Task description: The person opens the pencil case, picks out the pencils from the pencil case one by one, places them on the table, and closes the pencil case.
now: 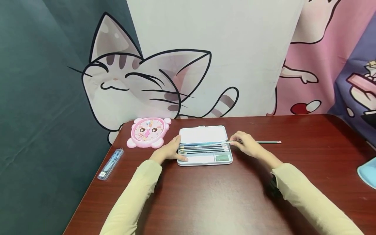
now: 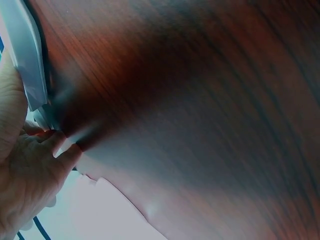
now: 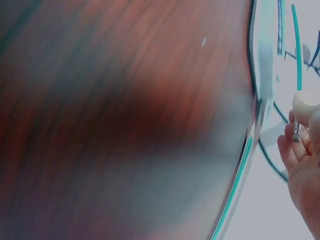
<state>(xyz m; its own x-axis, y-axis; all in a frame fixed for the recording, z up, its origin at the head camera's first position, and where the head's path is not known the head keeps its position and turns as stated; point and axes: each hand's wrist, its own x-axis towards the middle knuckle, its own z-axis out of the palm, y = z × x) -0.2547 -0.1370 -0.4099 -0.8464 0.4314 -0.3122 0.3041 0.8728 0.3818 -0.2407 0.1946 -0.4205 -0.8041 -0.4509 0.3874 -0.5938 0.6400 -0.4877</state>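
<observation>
A white pencil case [image 1: 202,134] lies open on the table, several pencils [image 1: 202,149] side by side in its tray and a green block [image 1: 222,158] in a front compartment. My left hand [image 1: 168,151] holds the case's left end, thumb over the front corner and fingers along the side. Over the right end, my right hand [image 1: 246,143] pinches a teal pencil [image 3: 298,55] near its metal-capped end; the shaft points left across the tray. Another green pencil [image 1: 268,142] lies on the table just right of this hand.
Behind the left hand lies a pink toy clock [image 1: 148,132] with a face on its dial. A clear slim box [image 1: 110,164] rests by the table's left edge. A light blue object [image 1: 368,173] shows at the far right. Cartoon-printed cloth [image 1: 249,49] hangs behind the table [image 1: 211,195].
</observation>
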